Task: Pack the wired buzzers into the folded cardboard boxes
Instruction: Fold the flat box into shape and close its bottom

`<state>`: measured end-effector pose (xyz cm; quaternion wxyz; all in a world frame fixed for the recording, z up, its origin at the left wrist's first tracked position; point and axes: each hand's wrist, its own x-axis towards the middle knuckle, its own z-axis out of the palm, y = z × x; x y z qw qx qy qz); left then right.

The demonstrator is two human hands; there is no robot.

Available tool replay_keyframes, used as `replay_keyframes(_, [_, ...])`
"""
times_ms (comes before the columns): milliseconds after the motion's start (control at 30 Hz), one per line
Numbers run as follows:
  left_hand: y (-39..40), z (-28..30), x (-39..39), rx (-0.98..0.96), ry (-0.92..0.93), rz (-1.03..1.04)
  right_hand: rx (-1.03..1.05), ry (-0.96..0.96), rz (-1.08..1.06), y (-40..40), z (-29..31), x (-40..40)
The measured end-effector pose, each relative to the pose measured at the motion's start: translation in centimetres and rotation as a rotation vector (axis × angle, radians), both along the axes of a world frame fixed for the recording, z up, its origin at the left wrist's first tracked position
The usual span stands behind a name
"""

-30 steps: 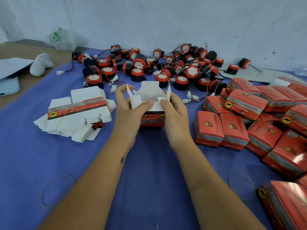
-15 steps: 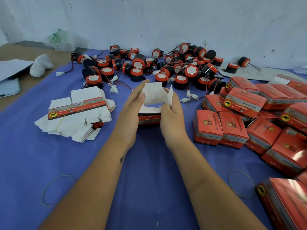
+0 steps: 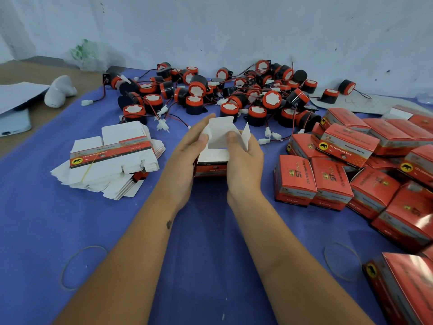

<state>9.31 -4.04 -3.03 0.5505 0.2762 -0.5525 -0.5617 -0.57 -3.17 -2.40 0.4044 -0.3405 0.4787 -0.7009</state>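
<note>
Between both hands, at the middle of the blue cloth, I hold a small red cardboard box (image 3: 210, 168) with white flaps standing up. My left hand (image 3: 187, 158) grips its left side with the thumb pressing a flap. My right hand (image 3: 243, 160) grips the right side, its thumb on the large white flap (image 3: 219, 133). A pile of black-and-red wired buzzers (image 3: 234, 95) lies behind the box, against the wall. Flat unfolded boxes (image 3: 112, 160) are stacked to the left. What is inside the held box is hidden.
Several closed red boxes (image 3: 351, 165) crowd the right side, one more at the bottom right corner (image 3: 403, 287). Rubber bands lie on the cloth at front left (image 3: 82, 266) and front right (image 3: 339, 263). A phone (image 3: 14, 125) and white object (image 3: 59, 91) sit far left.
The box flaps, spread wide a second ago, are now folded inward. My thumbs moved up onto the flaps, and the box sits slightly lower between my hands.
</note>
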Motion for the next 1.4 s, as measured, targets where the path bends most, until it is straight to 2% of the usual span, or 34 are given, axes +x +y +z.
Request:
replay_keyframes(167, [0.0,-0.2,0.0,0.041,-0.026,0.055,0.023,-0.042,0.017,0.0,0.0,-0.1])
replay_keyframes(300, [0.0,0.0,-0.3,0.074,0.035,0.102,-0.026,-0.32,0.267,0.6,0.1,-1.4])
replay_keyframes(400, [-0.2,0.2,-0.5,0.092,0.061,0.149,0.013,-0.372,0.359,0.6,0.3,-2.0])
replay_keyframes(733, [-0.5,0.1,-0.4,0.12,0.085,0.15,-0.09,-0.197,0.343,0.5,-0.1,-2.0])
replay_keyframes(867, [-0.3,-0.1,-0.3,0.071,0.034,0.127,-0.08,-0.15,0.323,0.6,-0.1,-2.1])
replay_keyframes(967, [-0.2,-0.2,-0.3,0.073,0.083,0.086,-0.065,-0.147,0.32,0.6,-0.3,-2.0])
replay_keyframes(1067, [0.0,-0.1,-0.3,0.056,-0.002,0.152,-0.076,0.015,0.261,0.5,-0.5,-1.7])
replay_keyframes(1233, [-0.2,-0.4,-0.4,0.006,-0.071,0.22,-0.031,0.157,0.189,0.5,-0.4,-1.8])
replay_keyframes(1400, [-0.2,-0.2,0.0,0.072,-0.008,0.146,-0.043,0.119,0.203,1.0,-0.3,-1.8])
